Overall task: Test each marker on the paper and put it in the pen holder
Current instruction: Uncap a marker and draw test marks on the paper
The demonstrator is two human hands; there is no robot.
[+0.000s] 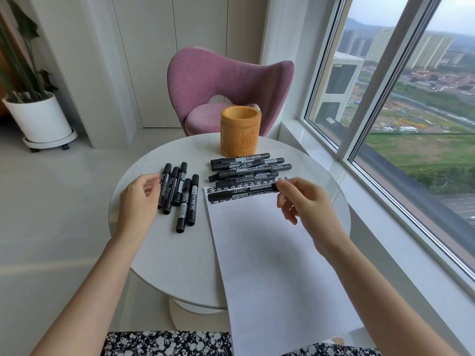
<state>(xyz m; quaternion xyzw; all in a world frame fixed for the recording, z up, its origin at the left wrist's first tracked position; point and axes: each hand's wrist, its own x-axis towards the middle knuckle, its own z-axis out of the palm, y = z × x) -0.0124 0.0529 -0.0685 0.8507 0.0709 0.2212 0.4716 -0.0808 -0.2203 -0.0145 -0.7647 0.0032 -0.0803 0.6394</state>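
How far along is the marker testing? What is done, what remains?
Done: test marks line the top edge of the paper. In hand: the right hand pinches one marker lying there. Left: the pen holder shows no markers; five markers beside the left hand and the pile before the holder lie outside.

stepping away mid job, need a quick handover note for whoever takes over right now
Left hand: holds nothing, fingers loosely curled beside five black markers on the left of the round white table.
Right hand: pinches the end of a black white-labelled marker lying across the top of the white paper sheet.
A pile of black markers lies between the paper and the carved tan cylindrical pen holder.
Done: a row of test marks along the paper's top edge.
Left: no marker shows above the holder's rim; all still need putting in, the left five probably testing first.
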